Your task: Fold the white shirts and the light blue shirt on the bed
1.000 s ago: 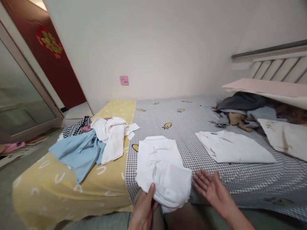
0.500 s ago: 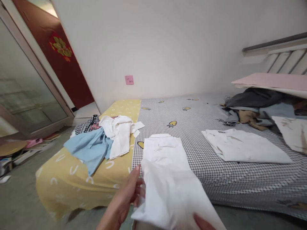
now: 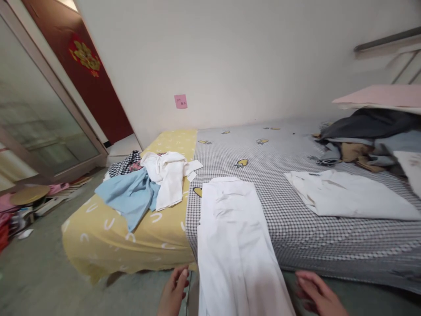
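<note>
A white shirt (image 3: 237, 250) lies lengthwise before me, its collar end on the checked bedspread and its lower part hanging over the bed's front edge toward me. Its sides are folded in, making a long narrow strip with a few wrinkles near the top. Just left of the shirt's lower part is my left hand (image 3: 175, 291), fingers loosely bent and nothing in them. On the opposite side, my right hand (image 3: 318, 293) hovers a little away from the cloth, its fingers also loosely curved and holding nothing. The shirt's bottom end runs out of view.
A light blue garment (image 3: 130, 193) and a white garment (image 3: 169, 177) lie heaped on the yellow sheet (image 3: 108, 245) at left. Right of the shirt rests a folded white garment (image 3: 348, 195). Dark clothes (image 3: 368, 127) are piled under a pink sheet-like item (image 3: 381, 95).
My left hand has let go of the shirt and moved down beside it. My right hand has come off the cloth to the right. The shirt's lower part now lies flatter and straighter.
</note>
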Motion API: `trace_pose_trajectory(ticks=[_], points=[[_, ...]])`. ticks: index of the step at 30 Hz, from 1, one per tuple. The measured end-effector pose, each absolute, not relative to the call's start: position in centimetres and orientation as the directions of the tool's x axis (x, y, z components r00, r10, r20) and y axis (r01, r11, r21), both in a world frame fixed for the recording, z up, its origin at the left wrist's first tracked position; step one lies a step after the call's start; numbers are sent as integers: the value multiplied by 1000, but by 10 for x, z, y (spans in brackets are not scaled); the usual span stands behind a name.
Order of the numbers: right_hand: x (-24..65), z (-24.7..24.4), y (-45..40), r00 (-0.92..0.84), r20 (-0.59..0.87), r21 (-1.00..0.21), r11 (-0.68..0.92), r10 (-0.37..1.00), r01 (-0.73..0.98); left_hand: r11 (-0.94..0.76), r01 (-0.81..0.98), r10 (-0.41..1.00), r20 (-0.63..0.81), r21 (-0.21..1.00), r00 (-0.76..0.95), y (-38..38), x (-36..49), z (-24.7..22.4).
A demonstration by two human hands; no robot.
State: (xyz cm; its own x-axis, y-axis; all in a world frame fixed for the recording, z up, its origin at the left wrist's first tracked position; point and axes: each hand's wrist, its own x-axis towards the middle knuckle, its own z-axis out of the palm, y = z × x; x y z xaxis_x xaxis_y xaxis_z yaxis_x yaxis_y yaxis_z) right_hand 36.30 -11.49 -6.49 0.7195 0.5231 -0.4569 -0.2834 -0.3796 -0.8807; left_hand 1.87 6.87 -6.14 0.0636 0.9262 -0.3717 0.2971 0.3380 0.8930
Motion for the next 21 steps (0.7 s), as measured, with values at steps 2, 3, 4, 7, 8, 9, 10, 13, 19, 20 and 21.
trace_pose_trajectory(ticks=[2, 3, 4, 7, 8, 9, 10, 13, 19, 20, 21], points=[[360, -53, -84, 777, -238, -962, -253, 583, -105, 226, 323, 950, -281, 919, 133, 76, 35, -62], [359, -48, -69, 786, -129, -980, -197, 604, -9, 166, 337, 958, -232, 927, 168, 80, 43, -62], [359, -43, -53, 780, -36, -983, -165, 624, 86, 114, 351, 961, -192, 930, 197, 84, 51, -61], [362, -36, -14, 709, 181, -905, -166, 682, 391, 44, 382, 962, -142, 923, 233, 92, 74, -56], [363, -36, -4, 676, 230, -851, -193, 700, 489, 27, 381, 964, -125, 924, 236, 93, 80, -54], [364, -36, 4, 640, 264, -786, -224, 721, 576, 3, 377, 968, -97, 926, 230, 93, 85, -52], [364, -38, 10, 608, 282, -722, -254, 742, 644, -22, 374, 975, -62, 927, 211, 93, 89, -51], [366, -41, 19, 543, 297, -617, -276, 785, 737, -90, 374, 992, 50, 923, 114, 90, 97, -45], [371, -25, 14, 478, 145, -817, -167, 866, 551, -161, 273, 985, 137, 949, 104, 82, 102, -29], [372, -23, 13, 481, 92, -851, -182, 872, 493, -166, 253, 982, 134, 953, 136, 82, 103, -29], [372, -22, 13, 495, 57, -871, -199, 867, 449, -158, 244, 978, 117, 957, 175, 83, 104, -29]])
